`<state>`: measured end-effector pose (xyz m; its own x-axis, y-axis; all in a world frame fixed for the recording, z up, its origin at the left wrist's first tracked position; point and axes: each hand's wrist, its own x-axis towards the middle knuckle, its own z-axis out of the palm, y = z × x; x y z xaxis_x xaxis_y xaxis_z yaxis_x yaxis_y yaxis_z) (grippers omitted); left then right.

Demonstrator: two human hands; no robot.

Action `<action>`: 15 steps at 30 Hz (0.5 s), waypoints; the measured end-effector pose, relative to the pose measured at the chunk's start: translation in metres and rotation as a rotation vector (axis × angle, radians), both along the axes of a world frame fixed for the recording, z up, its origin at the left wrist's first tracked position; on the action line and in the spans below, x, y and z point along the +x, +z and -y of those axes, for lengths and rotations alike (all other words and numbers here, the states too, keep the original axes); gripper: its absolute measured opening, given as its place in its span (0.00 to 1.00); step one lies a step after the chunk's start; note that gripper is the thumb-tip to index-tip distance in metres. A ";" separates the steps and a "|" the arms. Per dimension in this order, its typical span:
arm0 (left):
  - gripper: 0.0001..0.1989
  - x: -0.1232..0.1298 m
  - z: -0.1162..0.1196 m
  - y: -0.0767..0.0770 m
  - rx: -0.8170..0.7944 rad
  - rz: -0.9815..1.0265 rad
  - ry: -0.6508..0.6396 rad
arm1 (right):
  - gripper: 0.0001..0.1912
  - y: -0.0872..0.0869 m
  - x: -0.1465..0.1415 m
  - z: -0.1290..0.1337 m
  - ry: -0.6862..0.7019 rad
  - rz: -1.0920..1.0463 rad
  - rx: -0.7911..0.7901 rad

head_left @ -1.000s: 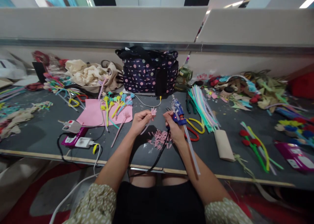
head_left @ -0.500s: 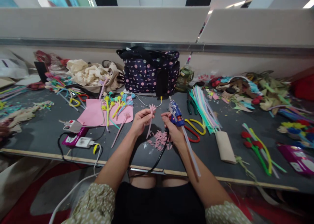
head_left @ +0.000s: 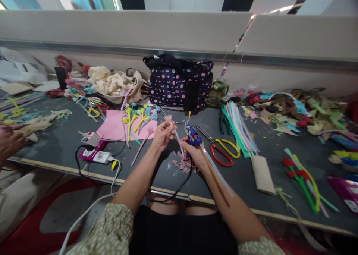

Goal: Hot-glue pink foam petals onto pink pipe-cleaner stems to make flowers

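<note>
My left hand [head_left: 165, 135] pinches a pale pink stem [head_left: 178, 139] just under its tufted pink top, which leans to the upper left. Around a blue glue gun [head_left: 192, 135] my right hand [head_left: 194, 148] is closed, and a long clear glue stick [head_left: 216, 169] juts from its back over my forearm. The right fingertips are close to the stem; whether they touch it I cannot tell. Below the hands lies a pile of small pink cut strips [head_left: 184, 163]. A finished-looking pink stem [head_left: 142, 145] rests left of my left hand.
Scissors [head_left: 220, 147] with red and yellow handles lie right of the glue gun, beside pliers [head_left: 223, 122] and bundled pastel stems [head_left: 239, 126]. A pink sheet [head_left: 112, 125] bears several coloured stems. Behind stands a dark patterned bag [head_left: 179, 81]. Another person's hand [head_left: 12, 141] is at far left.
The pink stem has tilted, its top to the left and its lower end towards my right hand. The glue gun has shifted slightly left, uncovering the scissors' blades. The camera view has turned a little.
</note>
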<state>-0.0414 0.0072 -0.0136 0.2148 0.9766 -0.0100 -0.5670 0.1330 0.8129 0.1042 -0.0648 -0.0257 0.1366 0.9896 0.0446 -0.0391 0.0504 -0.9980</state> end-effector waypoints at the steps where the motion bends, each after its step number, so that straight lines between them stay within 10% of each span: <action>1: 0.19 0.000 0.000 0.000 -0.005 0.007 0.004 | 0.16 0.000 0.000 0.000 0.013 0.018 -0.001; 15: 0.16 -0.005 -0.002 0.002 -0.133 0.112 -0.031 | 0.15 0.003 0.004 0.000 0.132 -0.061 -0.086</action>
